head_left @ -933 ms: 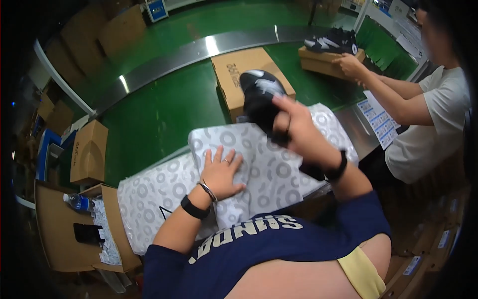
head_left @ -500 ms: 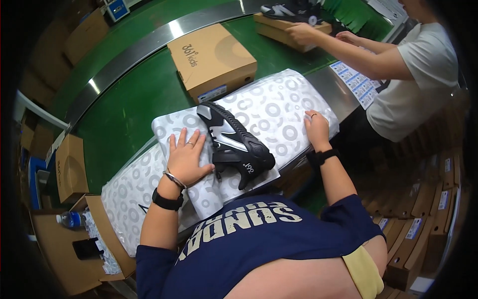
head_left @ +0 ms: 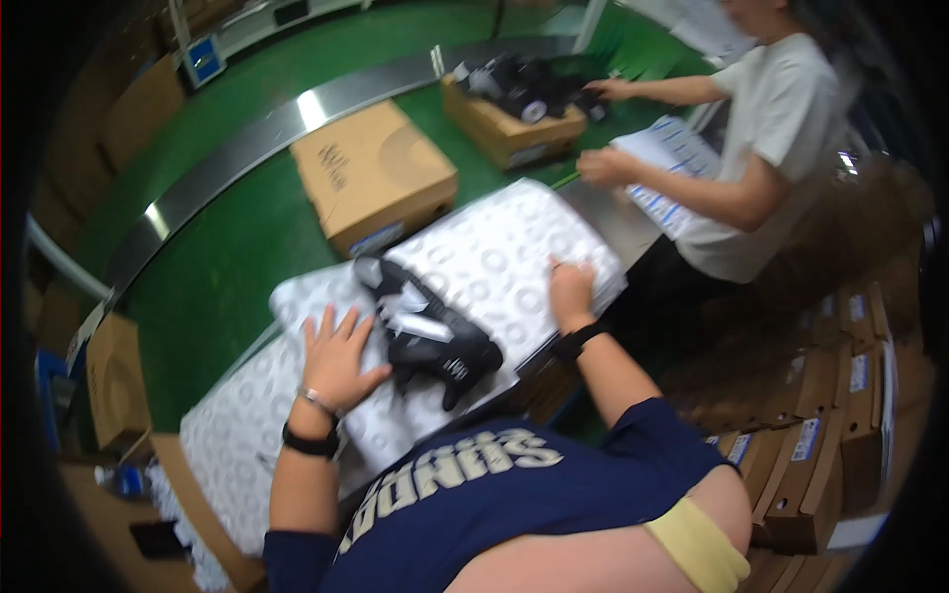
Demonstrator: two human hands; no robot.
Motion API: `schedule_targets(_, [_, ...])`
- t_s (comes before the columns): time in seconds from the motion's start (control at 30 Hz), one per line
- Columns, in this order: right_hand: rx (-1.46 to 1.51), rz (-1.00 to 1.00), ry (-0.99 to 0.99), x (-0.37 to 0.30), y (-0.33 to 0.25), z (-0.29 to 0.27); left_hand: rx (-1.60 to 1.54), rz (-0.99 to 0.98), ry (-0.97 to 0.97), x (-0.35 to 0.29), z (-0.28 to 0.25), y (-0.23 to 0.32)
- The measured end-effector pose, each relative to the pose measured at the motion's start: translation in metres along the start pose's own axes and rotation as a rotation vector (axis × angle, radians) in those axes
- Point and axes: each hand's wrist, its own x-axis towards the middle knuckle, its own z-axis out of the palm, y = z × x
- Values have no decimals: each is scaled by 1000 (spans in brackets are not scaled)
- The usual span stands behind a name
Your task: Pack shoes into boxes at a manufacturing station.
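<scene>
A black sneaker (head_left: 435, 341) with silver panels lies on its side on a stack of white wrapping paper (head_left: 494, 247) printed with grey rings. My left hand (head_left: 336, 361) rests spread on a folded-over part of the paper, just left of the shoe. Toward the stack's right side, my right hand (head_left: 571, 295) has its fingers bent together on the paper, seemingly pinching the top sheet; blur softens the fingertips. Past the stack sits a closed brown shoebox (head_left: 371, 173).
A co-worker (head_left: 771, 148) stands at the right, one hand by black shoes (head_left: 524, 87) on another box (head_left: 514, 136). Printed sheets (head_left: 667, 163) lie near them. Shoeboxes (head_left: 801, 465) are stacked lower right. At left are an open carton (head_left: 213, 494), a bottle (head_left: 124, 481) and a dark phone (head_left: 158, 540).
The whole view has shifted, bringing the scene lower and leftward. My hands keep their places on the paper. The co-worker's hands have come off the box, one now by the black shoes.
</scene>
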Motion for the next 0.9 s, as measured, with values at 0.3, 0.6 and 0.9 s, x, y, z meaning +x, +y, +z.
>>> schedule_targets(0.3, [301, 156, 116, -7, 1, 0, -37, -6, 27, -9, -5, 1])
schedule_targets(0.6, [329, 150, 138, 2, 3, -9, -45, 9, 38, -3, 1, 2])
schedule_targets(0.9, [549, -959, 303, -16, -131, -203, -385, -7, 232, -5, 20, -23])
